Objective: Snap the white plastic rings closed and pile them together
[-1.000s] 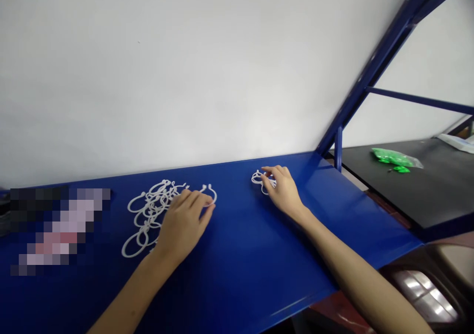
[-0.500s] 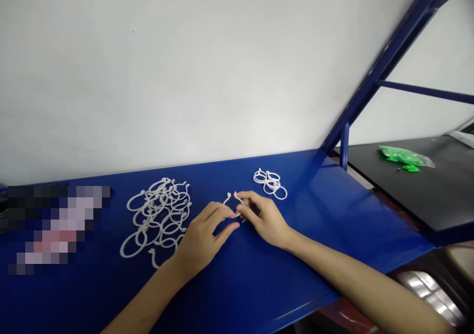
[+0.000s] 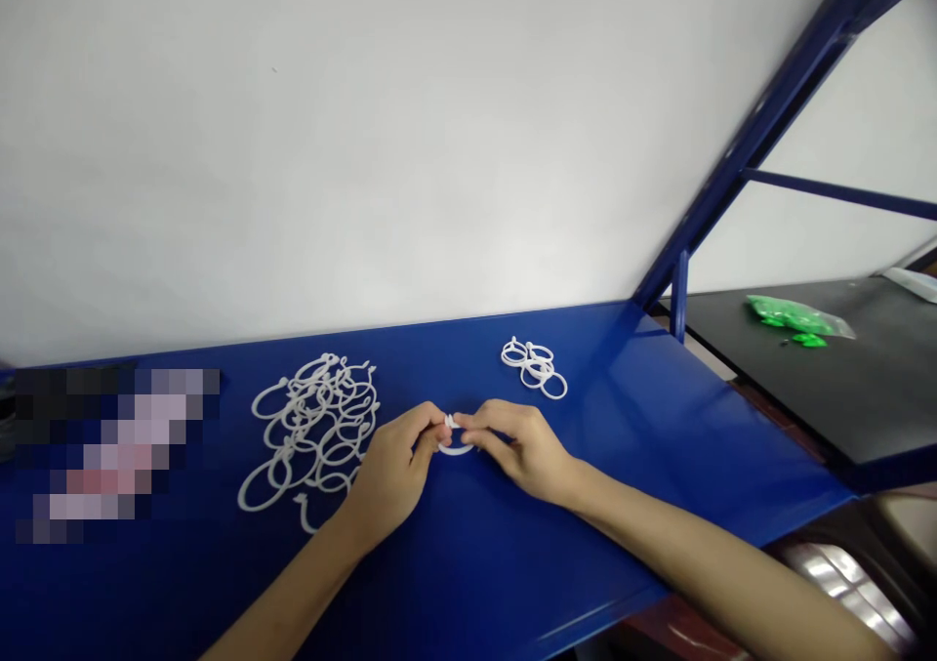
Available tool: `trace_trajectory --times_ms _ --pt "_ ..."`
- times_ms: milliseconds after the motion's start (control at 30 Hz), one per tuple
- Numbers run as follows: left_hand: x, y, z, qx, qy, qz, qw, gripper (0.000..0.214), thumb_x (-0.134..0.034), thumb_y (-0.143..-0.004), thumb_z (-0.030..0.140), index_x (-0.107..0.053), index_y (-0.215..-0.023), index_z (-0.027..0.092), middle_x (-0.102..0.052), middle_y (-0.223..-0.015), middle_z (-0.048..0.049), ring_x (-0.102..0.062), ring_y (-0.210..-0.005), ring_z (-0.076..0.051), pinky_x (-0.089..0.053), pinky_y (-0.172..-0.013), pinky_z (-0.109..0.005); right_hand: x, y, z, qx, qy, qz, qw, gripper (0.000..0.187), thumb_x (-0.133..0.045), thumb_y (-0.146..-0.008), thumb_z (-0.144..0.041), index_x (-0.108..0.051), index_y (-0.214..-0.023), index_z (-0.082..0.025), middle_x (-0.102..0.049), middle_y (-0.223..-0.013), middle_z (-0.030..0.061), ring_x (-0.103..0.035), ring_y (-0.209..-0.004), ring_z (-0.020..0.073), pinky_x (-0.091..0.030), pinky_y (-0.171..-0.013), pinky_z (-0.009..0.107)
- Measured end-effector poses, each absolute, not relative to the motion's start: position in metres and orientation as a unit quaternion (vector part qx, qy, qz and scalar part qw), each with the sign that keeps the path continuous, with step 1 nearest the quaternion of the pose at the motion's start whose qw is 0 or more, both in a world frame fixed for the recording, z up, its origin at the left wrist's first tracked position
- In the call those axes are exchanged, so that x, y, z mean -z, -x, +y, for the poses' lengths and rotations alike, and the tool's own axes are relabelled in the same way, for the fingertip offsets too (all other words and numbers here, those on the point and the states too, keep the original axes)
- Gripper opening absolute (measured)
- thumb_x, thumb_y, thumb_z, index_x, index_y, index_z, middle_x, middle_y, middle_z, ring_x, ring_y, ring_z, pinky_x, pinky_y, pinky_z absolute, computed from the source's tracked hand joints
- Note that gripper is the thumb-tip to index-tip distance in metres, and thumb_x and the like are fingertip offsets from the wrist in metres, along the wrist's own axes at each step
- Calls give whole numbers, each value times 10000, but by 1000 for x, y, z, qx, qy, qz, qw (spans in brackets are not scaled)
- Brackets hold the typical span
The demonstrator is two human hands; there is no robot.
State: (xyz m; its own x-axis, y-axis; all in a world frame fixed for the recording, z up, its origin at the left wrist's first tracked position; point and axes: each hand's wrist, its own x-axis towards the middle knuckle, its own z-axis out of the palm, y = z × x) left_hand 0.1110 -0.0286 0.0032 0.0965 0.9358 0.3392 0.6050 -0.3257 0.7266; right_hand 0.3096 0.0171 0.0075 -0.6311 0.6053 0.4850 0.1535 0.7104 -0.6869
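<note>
Left hand (image 3: pixel 391 466): closed in a pinch, gripping the held ring (image 3: pixel 456 451) between thumb and fingertips, beside its small end pieces.
Right hand (image 3: pixel 523 451): also closed in a pinch, gripping the same ring from the other side, with the index fingertip up against the end pieces.
Held ring: white and thin, between both hands, near the middle of the counter (image 3: pixel 468 583); with end pieces toward the back edge and the curve toward the front edge; cannot tell whether touching the surface below.
Ring pile (image 3: pixel 297 409): white, overlapping, spread from near the back edge toward the front, left of the left hand.
Gapped ring (image 3: pixel 304 515): at the pile's front end, partly hidden by the left forearm.
Ring cluster (image 3: pixel 538 363): small, white, overlapping, near the back edge, toward the back right corner.
Pixelated patch (image 3: pixel 117 446): toward the left end; contents too blurred to tell.
Black table (image 3: pixel 864 388): beyond the right edge, past the blue frame (image 3: pixel 747 134), carrying a clear bag of green pieces (image 3: pixel 794 314).
</note>
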Motion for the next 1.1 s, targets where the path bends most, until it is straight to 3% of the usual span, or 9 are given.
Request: trace_trajectory --times_ms 333,467,600,767,900,1000,1100 --pt "-2 -111 -30 -371 -756 514 162 227 -435 -972 245 -540 -771 223 -635 -724 31 -591 -654 -126 -465 -640 -253 -10 -314 21 -220 172 -896 345 264 -471 -1030 -232 -669 -1203 -209 -723 -1012 83 -644 -872 189 -550 -791 334" --pt "-9 -101 -22 -318 -776 544 27 217 -498 -971 371 -639 -886 229 -712 -881 -25 -640 -852 -201 -499 -828 -360 -14 -322 41 -164 261 -866 393 247 -510 -1008 -251 -706 -1155 -215 -673 -1025 89 -651 -913 187 -556 -815 331" --pt "-9 -68 -10 -225 -717 646 -131 328 -429 -980 379 -671 -1075 179 -706 -1055 -115 -605 -1037 -295 -457 -946 -454 -17 -343 76 -109 448 -778 427 241 -553 -964 -292 -757 -1054 -202 -678 -893 64 -625 -713 166 -534 -715 313" --pt "1 -35 -2 -79 -684 707 -163 384 -352 -955 235 -679 -1121 119 -674 -1077 -166 -572 -1044 -345 -448 -865 -455 -11 -363 104 -118 583 -718 360 217 -585 -904 -276 -738 -1029 -186 -730 -900 43 -649 -741 173 -508 -758 309" --pt "0 -32 -3 -84 -696 699 -143 348 -365 -968 257 -691 -1048 166 -688 -1021 -135 -565 -1008 -331 -433 -843 -440 -6 -365 105 -103 598 -722 333 185 -588 -894 -286 -745 -889 -188 -718 -889 61 -657 -832 203 -486 -811 331" --pt "-12 -35 -6 -97 -680 709 -157 348 -363 -982 301 -690 -973 184 -696 -987 -127 -556 -977 -339 -424 -812 -454 -9 -364 102 -87 594 -723 341 180 -587 -901 -288 -739 -911 -191 -703 -912 60 -644 -850 209 -482 -842 348" --pt "-26 -41 -10 -137 -653 717 -201 361 -359 -995 334 -682 -1033 177 -693 -1006 -131 -556 -967 -347 -418 -775 -455 -17 -360 95 -73 566 -735 367 164 -587 -914 -271 -728 -942 -193 -695 -929 61 -632 -861 219 -492 -843 363"
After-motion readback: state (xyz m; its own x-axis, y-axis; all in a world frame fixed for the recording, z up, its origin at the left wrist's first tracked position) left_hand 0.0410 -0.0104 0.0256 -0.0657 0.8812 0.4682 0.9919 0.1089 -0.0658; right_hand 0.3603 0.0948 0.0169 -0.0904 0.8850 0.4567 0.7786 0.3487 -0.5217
